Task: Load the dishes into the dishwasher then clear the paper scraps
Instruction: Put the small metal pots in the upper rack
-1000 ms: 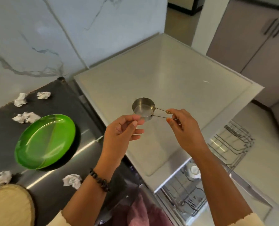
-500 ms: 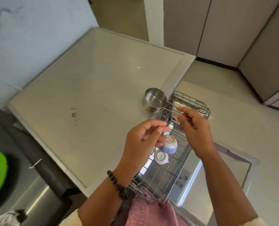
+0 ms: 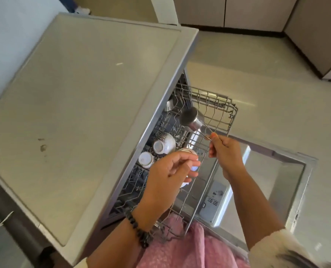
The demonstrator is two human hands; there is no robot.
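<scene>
From the head view, a small steel cup (image 3: 191, 119) is held by its thin wire handle, pinched in the right hand (image 3: 225, 151), and it is tilted over the far end of the pulled-out dishwasher rack (image 3: 221, 111). The left hand (image 3: 167, 176) is kept loosely curled over the rack, holding nothing. Two white cups (image 3: 163, 145) are lying in the rack just beside it.

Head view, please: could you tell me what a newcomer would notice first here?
The right hand pinches the wire handle of a steel cup, tipped over the pulled-out dishwasher rack. The left hand hovers empty, above upturned white cups in the rack.
</scene>
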